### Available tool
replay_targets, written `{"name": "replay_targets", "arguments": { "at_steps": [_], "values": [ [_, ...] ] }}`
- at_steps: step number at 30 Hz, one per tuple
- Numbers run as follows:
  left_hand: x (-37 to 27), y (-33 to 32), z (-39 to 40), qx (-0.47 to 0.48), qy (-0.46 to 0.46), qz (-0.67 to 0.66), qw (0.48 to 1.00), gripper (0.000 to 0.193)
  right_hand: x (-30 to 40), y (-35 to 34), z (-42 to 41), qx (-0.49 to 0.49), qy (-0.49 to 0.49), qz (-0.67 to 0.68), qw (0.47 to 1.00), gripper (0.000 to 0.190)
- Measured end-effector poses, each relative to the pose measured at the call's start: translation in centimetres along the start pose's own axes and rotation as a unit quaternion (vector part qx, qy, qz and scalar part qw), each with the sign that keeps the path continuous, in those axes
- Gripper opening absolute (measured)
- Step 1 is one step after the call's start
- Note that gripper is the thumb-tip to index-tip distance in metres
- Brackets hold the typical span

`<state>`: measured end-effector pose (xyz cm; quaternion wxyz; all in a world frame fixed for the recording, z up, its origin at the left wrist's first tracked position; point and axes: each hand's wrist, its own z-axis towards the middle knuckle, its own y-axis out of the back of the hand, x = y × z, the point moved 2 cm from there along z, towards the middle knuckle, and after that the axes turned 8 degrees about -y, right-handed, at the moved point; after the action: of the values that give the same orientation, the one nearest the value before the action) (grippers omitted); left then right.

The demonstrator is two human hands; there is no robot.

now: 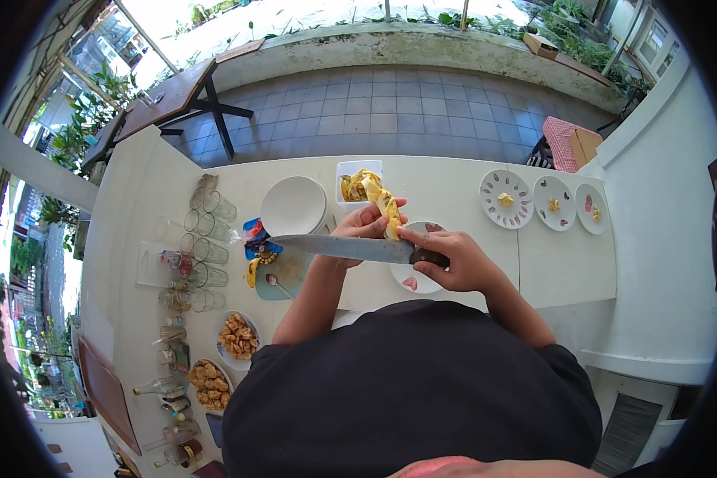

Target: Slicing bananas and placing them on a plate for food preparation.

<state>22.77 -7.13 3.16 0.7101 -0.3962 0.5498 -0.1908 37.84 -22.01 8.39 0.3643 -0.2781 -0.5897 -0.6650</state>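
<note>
My left hand [367, 224] holds a partly peeled banana [388, 206] upright over the counter. In my right hand [454, 254] is the dark handle of a large kitchen knife [352, 247]; its blade points left, just below the banana, and my right fingers touch the fruit's lower end. Beneath the knife lies a white plate [399, 278] with a pink pattern, partly hidden. Behind the banana stands a white plastic tub [342, 200] of banana peels [354, 186]. On a green cutting board [293, 272] at left rest a spoon [279, 285] and a yellow banana [253, 272].
Stacked white plates [293, 204] stand left of the tub. Glass tumblers [210, 251] and bottles [161, 387] line the left side, near two plates of fried food [237, 337]. Several patterned plates [490, 209] with small yellow pieces sit at right. A wooden table [167, 107] stands beyond.
</note>
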Motion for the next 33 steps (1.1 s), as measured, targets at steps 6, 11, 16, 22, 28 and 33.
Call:
{"name": "replay_targets", "arguments": {
  "at_steps": [6, 11, 16, 22, 28, 33],
  "values": [
    [0.6, 0.6, 0.3, -0.031, -0.007, 0.058, 0.998, 0.052, -0.3, -0.3, -0.7, -0.037, -0.031, -0.07, 0.996, 0.062],
    [0.8, 1.3, 0.0, 0.001, 0.008, -0.009, 1.0, 0.051, -1.3, -1.5, -0.4, -0.06, 0.015, 0.056, 0.997, 0.059],
    [0.1, 0.7, -1.1, 0.017, 0.029, 0.03, 0.999, 0.047, -2.6, -1.7, 0.1, 0.04, -0.12, 0.475, 0.871, 0.055],
    [-0.7, 1.4, -2.3, 0.056, 0.045, 0.044, 0.996, 0.043, -2.3, -1.0, 1.2, 0.035, -0.149, 0.563, 0.812, 0.058],
    [-1.4, 1.0, -2.7, 0.098, 0.075, 0.163, 0.979, 0.052, -3.1, 0.6, 2.1, -0.017, -0.149, 0.59, 0.793, 0.056],
    [-1.6, 1.1, -2.9, 0.078, 0.072, 0.189, 0.976, 0.051, -3.4, 1.5, 3.2, -0.036, -0.145, 0.58, 0.801, 0.055]
  ]
}}
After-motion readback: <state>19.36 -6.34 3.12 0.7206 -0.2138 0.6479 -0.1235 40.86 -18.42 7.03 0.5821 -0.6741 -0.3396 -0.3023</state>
